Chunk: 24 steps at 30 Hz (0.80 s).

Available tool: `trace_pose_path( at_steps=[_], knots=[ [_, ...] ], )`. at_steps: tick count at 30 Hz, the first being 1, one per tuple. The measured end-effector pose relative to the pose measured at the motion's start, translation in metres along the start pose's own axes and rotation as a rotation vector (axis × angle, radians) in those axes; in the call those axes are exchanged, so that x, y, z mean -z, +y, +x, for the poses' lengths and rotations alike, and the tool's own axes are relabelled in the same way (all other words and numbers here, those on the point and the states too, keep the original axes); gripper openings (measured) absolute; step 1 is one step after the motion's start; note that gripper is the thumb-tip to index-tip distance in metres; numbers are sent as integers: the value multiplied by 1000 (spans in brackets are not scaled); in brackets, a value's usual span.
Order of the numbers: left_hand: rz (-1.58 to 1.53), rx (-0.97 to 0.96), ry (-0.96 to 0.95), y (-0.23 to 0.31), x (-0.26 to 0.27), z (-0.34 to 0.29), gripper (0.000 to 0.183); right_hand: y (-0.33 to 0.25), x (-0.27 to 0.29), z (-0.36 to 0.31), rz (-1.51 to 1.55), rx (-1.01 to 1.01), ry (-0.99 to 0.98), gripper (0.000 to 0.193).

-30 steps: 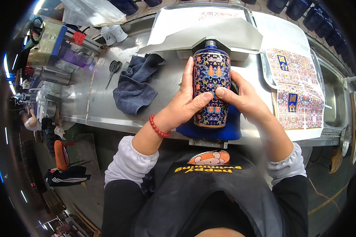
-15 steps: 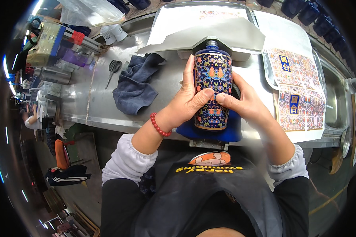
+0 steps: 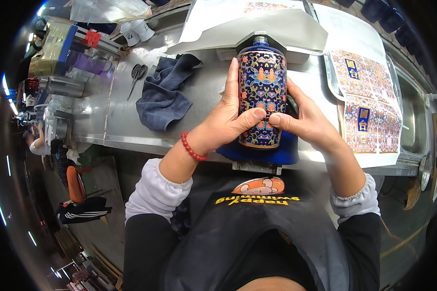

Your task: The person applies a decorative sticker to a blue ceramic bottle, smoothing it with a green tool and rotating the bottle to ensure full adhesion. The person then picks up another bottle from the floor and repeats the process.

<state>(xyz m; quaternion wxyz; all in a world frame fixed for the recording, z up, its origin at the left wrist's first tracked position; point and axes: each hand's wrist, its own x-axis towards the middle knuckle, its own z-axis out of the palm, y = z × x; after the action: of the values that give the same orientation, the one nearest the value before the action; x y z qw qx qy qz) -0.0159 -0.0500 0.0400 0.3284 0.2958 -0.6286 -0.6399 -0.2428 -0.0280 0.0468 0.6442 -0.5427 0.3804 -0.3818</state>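
Note:
A dark blue bottle covered in a colourful floral pattern lies with its neck pointing away from me. My left hand wraps its left side, with the thumb pressed on the patterned face. From the right, my right hand grips it the same way, its thumb close to the other one. Beneath the bottle's lower end is a blue cloth or pad. The undersides of both hands' fingers are partly hidden by the bottle.
A dark blue cloth and black scissors lie on the metal table to the left. Patterned decal sheets rest at the right, beside a sink. White paper covers a tray at the back.
Both hands keep their hold on the bottle. The table and everything on it sit slightly higher in the view, while the thumbs stay almost in place.

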Motion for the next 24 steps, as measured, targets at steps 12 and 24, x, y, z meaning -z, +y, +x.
trace_pose_path(
  at_steps=[12,24],
  knots=[
    [-3,29,-71,2,6,-4,111,3,0,-4,-105,40,40,104],
    [442,63,89,13,-10,-2,134,13,12,-1,-115,83,-16,89]
  ],
)
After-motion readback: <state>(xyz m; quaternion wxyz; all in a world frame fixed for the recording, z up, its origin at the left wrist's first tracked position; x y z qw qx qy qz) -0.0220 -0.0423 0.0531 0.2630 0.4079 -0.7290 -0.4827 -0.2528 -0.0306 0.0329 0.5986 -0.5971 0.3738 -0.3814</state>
